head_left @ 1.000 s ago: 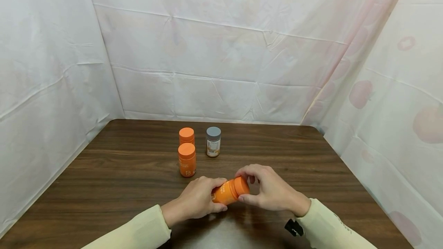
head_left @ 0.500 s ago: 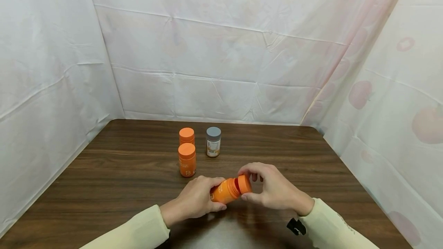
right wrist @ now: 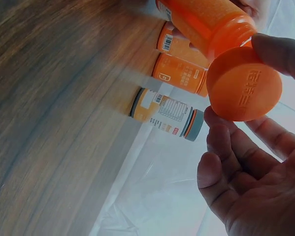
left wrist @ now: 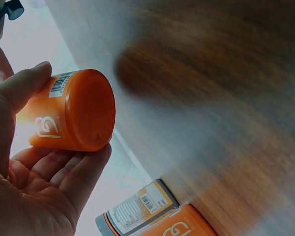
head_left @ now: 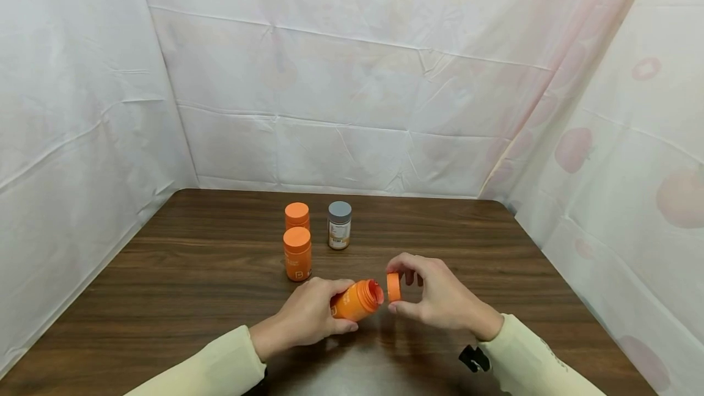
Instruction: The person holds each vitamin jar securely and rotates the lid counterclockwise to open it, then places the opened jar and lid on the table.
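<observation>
My left hand grips an orange pill bottle round its body, tilted so that its uncovered mouth points right. In the left wrist view the base of this bottle faces the camera, with thumb and fingers on either side. Between thumb and fingertips, my right hand pinches the orange screw cap, which stands on edge just right of the mouth, apart from it in the head view. Raised lettering shows on top of the cap in the right wrist view. What the bottle contains cannot be made out.
Two capped orange bottles stand upright left of centre, the front bottle partly hiding the rear bottle. Beside them is a grey-capped bottle with a white label. The dark wooden table meets white sheeting at its back and sides.
The cap has come off the bottle and moved right with my right hand. My left hand has shifted the bottle slightly left, and its mouth is now exposed. The standing bottles have stayed put.
</observation>
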Tool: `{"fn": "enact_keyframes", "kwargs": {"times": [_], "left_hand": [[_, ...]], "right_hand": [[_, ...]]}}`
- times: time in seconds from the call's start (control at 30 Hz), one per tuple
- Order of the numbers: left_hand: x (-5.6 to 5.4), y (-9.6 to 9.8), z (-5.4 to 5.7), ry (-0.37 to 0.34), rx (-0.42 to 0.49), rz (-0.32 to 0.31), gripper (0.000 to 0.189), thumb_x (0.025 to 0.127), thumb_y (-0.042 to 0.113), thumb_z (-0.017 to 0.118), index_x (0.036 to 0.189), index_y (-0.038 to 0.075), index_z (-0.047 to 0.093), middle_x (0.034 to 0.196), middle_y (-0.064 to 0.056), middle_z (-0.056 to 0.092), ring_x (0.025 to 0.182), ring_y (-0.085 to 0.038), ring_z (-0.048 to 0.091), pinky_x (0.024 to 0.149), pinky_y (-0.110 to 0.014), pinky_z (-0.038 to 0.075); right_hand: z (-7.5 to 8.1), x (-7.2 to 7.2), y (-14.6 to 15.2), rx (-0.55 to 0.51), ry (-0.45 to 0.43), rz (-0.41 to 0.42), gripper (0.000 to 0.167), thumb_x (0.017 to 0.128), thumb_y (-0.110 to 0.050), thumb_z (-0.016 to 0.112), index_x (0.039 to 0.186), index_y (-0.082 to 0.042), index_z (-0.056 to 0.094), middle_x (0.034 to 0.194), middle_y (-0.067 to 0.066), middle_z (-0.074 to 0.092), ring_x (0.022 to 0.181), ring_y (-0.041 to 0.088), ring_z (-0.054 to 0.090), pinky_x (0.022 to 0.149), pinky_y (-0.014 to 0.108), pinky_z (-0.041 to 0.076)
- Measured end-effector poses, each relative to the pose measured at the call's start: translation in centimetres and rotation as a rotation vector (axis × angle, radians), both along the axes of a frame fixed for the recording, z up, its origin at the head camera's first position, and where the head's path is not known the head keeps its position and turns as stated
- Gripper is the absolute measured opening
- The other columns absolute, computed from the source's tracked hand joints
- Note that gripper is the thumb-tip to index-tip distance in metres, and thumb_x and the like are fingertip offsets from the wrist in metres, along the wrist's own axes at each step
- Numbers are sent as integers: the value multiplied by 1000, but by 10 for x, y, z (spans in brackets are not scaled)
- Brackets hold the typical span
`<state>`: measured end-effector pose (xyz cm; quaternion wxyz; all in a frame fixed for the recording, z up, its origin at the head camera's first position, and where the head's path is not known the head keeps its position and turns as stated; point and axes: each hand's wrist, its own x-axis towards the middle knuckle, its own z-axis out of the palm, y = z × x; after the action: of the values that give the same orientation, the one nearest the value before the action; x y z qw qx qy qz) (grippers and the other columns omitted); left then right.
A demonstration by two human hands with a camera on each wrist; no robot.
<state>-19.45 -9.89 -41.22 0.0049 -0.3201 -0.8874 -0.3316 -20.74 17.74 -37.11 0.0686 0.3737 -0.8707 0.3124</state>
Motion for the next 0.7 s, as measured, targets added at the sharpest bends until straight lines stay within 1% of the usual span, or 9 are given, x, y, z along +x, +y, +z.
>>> {"fn": "enact_keyframes", "kwargs": {"times": [0.17, 0.33, 0.43, 0.57, 0.7], "left_hand": [[2, -1, 1, -16, -2, 10, 45, 79, 32, 91, 118, 25, 69, 91, 18, 65, 76, -2, 58, 71, -25, 50], [5, -1, 0, -27, 13, 9, 46, 78, 31, 92, 117, 25, 69, 90, 17, 65, 75, -1, 58, 70, -24, 50], [5, -1, -1, -25, 23, 6, 45, 78, 29, 92, 117, 25, 70, 90, 17, 66, 75, 0, 59, 70, -24, 51], [5, -1, -1, -23, 27, 7, 45, 78, 29, 92, 116, 26, 70, 90, 17, 65, 75, 0, 59, 70, -24, 51], [6, -2, -1, -23, 31, 12, 44, 77, 29, 92, 115, 26, 70, 90, 18, 65, 75, -1, 59, 71, -24, 51]], "right_hand": [[0, -1, 1, -5, -12, -21, 52, 72, -21, 94, 110, -30, 60, 93, -17, 62, 82, 8, 55, 69, 27, 47], [0, -3, 3, -22, 8, -5, 51, 71, -19, 94, 108, -23, 60, 91, -14, 63, 80, 9, 56, 66, 26, 48], [0, -3, 4, -28, 4, 6, 51, 71, -17, 94, 107, -18, 59, 92, -10, 66, 78, 9, 57, 67, 26, 49], [-1, -3, 4, -21, -8, -5, 52, 70, -17, 94, 108, -18, 59, 93, -7, 67, 78, 10, 58, 68, 26, 49], [-3, -3, 4, -20, -13, -22, 53, 70, -19, 94, 110, -18, 60, 93, -7, 67, 79, 9, 60, 68, 26, 49]]}}
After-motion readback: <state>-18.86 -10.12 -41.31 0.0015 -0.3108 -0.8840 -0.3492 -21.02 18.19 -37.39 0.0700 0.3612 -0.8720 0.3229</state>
